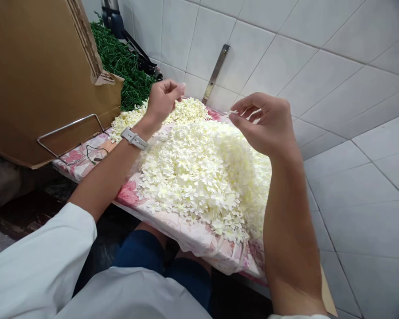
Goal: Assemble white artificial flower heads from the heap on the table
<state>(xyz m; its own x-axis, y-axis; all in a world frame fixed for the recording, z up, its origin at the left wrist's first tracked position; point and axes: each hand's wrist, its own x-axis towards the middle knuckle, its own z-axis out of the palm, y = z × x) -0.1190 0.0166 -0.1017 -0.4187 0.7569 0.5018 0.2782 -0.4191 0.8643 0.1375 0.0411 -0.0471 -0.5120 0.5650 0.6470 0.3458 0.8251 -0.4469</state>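
- white artificial-looking flowers in a big heap (pixel 193 173), mid-view, on table w/ pink floral cloth (pixel 128 193); clock dirs below = from this heap
- l. hand (pixel 164 101) at 11 o'clock, raised; fingers curled, thumb + forefinger pinched tog. on sm. pale bit (pixel 182 87), can't tell what
- r. hand (pixel 271 119) at 2 o'clock, above heap's far edge; thumb + fingertips nipped on white petal (pixel 232 113), rest of fingers bent
- pale wristwatch (pixel 134 138) on l. wrist
- 2nd flower pile (pixel 191 110), 11 to 12 o'clock, partly behind l. hand
- green stringy pile (pixel 119 66) btwn 10 & 11, dark bottle (pixel 112 20) behind it
- cardboard (pixel 36 79) at 10 o'clock, upright; bent wire frame (pixel 66 123) by its base at 9
- metal strip (pixel 217 73) at 12 o'clock, against tiled wall (pixel 319 88)
- blue shorts (pixel 141 252) at 7 o'clock, below table edge
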